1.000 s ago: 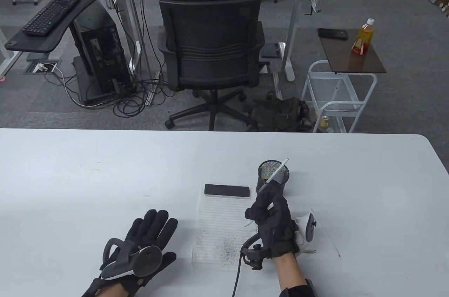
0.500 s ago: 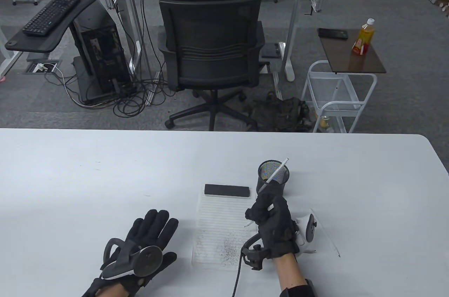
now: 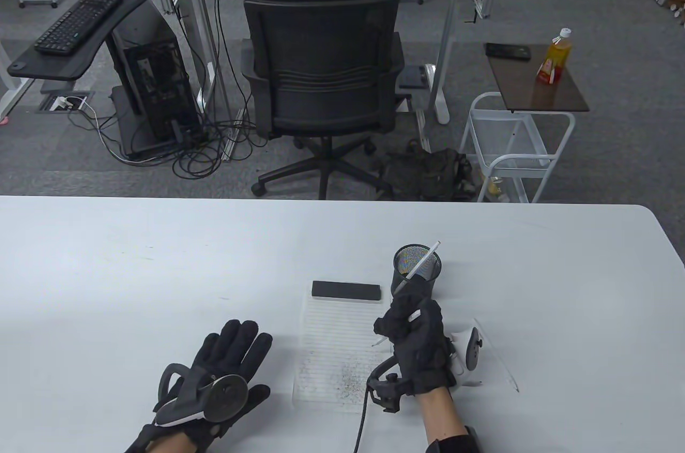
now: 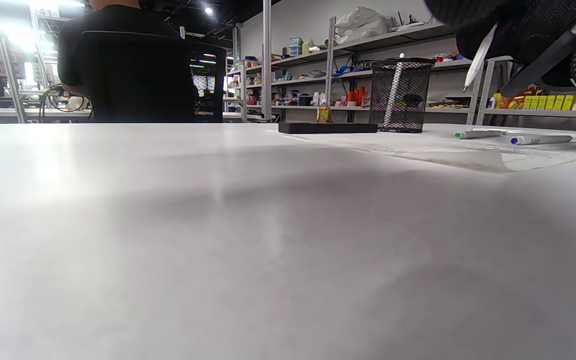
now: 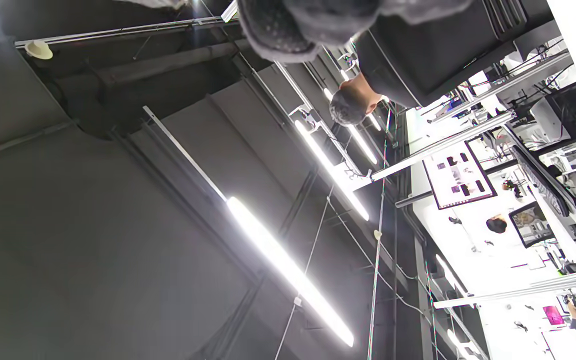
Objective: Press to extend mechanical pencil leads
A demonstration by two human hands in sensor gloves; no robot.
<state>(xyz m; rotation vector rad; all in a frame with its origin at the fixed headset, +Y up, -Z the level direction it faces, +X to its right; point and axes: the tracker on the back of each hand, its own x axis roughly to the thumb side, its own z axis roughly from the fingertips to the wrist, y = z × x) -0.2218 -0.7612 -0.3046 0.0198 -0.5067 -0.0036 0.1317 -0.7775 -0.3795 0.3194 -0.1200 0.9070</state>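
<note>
My right hand (image 3: 412,332) grips a white mechanical pencil (image 3: 381,339) in a closed fist, tip pointing down-left over the lined paper (image 3: 337,351). The pencil tip also shows in the left wrist view (image 4: 478,57), above the paper. A second white pencil (image 3: 423,262) leans in the black mesh cup (image 3: 417,271), which also shows in the left wrist view (image 4: 400,95). My left hand (image 3: 225,362) rests flat on the table, fingers spread, holding nothing. The right wrist view shows only ceiling and a bit of glove (image 5: 288,30).
A black eraser block (image 3: 346,291) lies at the paper's far edge. Graphite marks speckle the paper's near part (image 3: 348,380). Two capped pens (image 4: 513,137) lie on the table to the right of the paper. A thin pencil (image 3: 505,367) lies right of my right hand.
</note>
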